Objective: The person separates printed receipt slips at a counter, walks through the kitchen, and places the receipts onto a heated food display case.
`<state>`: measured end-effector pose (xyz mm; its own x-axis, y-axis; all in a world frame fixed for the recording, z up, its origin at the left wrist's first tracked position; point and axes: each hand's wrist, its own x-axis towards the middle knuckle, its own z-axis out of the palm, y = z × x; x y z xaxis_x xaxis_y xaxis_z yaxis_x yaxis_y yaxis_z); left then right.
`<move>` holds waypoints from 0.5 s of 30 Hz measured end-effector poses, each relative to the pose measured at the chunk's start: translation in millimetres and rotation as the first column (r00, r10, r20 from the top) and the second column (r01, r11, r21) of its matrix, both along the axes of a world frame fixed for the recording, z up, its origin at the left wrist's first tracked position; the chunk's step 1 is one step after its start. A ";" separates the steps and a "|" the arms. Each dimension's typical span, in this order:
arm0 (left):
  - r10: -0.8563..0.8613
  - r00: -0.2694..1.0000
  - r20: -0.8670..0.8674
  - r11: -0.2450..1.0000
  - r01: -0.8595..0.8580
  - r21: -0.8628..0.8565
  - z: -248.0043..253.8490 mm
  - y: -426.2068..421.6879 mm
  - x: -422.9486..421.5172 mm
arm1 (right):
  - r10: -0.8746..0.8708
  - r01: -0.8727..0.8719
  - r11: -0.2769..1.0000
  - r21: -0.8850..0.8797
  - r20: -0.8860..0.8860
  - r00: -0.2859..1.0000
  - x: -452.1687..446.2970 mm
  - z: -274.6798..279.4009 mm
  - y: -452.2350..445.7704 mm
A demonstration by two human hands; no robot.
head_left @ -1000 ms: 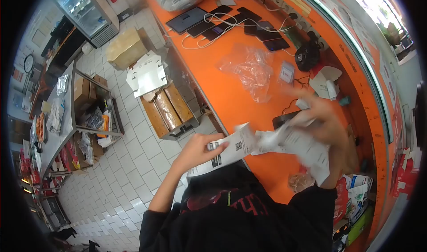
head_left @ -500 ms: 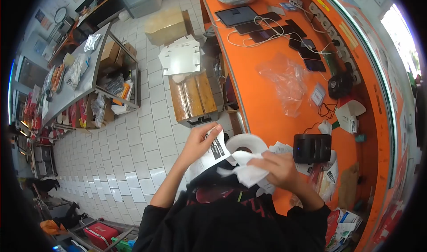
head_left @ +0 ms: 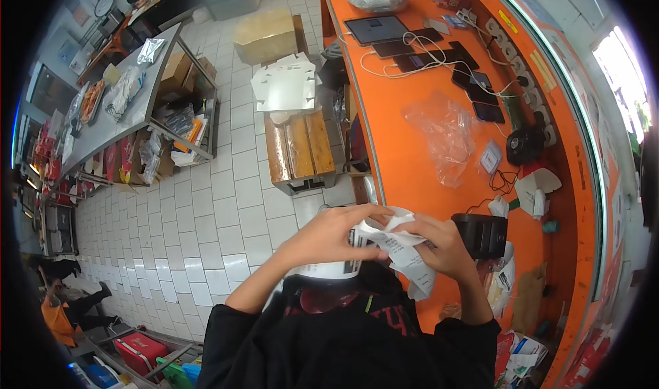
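My left hand is closed round a white printed label sheet, whose lower part hangs below the palm. My right hand pinches a crumpled printed paper strip that dangles toward my lap. Both hands meet in front of my chest, fingertips almost touching over the bunched paper. Dark print shows beside the left fingers. Whether the two papers are joined cannot be made out. A black box-shaped device sits on the orange table just right of my right hand.
The orange table carries a clear plastic bag, a tablet, several phones and white cables. Left of it stand a wooden-topped stool and a flat white carton. A metal table is farther left. A person in orange is at lower left.
My hands have come together, the left moving right and the right moving slightly up. The white roll between them is now covered. The crumpled paper hangs lower, with its print showing.
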<state>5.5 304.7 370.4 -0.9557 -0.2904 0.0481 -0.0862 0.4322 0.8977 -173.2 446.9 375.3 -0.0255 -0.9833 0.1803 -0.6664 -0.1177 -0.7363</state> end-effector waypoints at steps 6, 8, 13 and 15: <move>0.141 0.989 -0.044 0.990 -0.141 -0.001 -8.0 12.7 -3.7 | -0.163 0.164 0.987 -0.002 0.092 0.982 6.4 11.3 -6.1; 0.181 0.981 -0.067 0.972 -0.168 0.164 -12.1 12.7 -3.2 | -0.174 0.176 0.984 0.024 -0.060 0.983 0.3 15.0 -11.5; 0.194 0.979 -0.065 0.920 -0.159 0.357 -13.1 10.9 0.1 | 0.237 -0.219 0.968 -0.120 0.171 0.956 -11.4 8.4 -22.5; 0.216 0.976 -0.007 0.891 -0.195 0.410 -11.4 10.0 0.4 | 0.135 -0.170 0.982 0.077 0.339 0.931 -12.6 11.6 -17.4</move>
